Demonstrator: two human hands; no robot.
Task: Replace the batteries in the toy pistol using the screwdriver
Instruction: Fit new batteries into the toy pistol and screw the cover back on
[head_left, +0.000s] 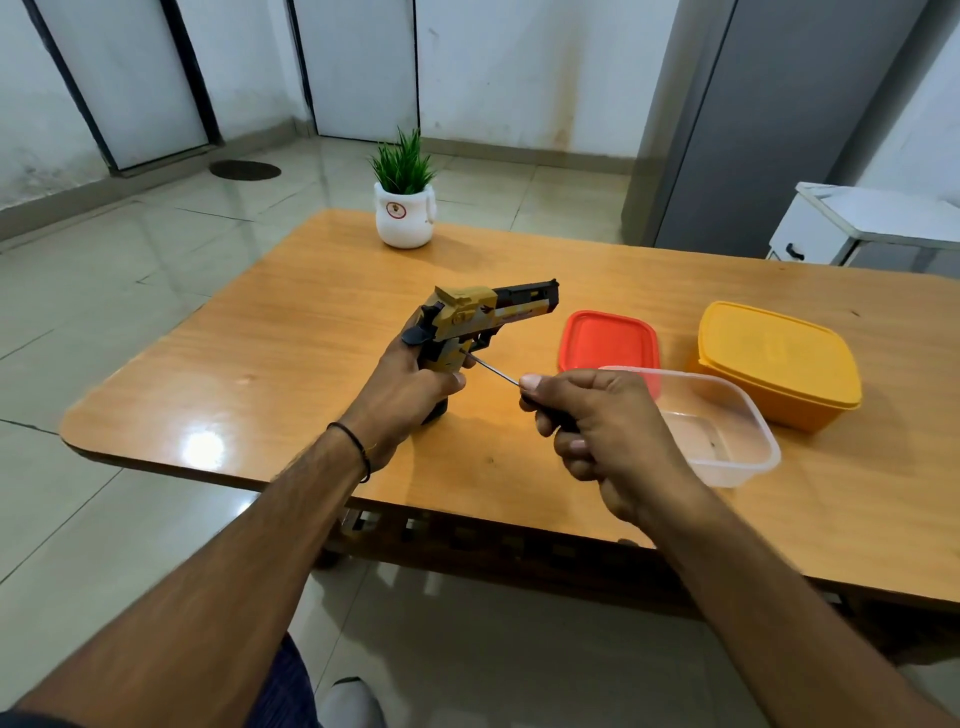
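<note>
My left hand grips the handle of a yellow and black toy pistol, held above the wooden table with its barrel pointing right. My right hand holds a screwdriver by its dark handle. The thin metal shaft runs up and left, and its tip touches the side of the pistol's grip just above my left fingers. Most of the screwdriver's handle is hidden inside my fist.
A clear plastic box stands open just right of my right hand, with its red lid lying behind it. A closed yellow container sits further right. A small potted plant stands at the table's far edge.
</note>
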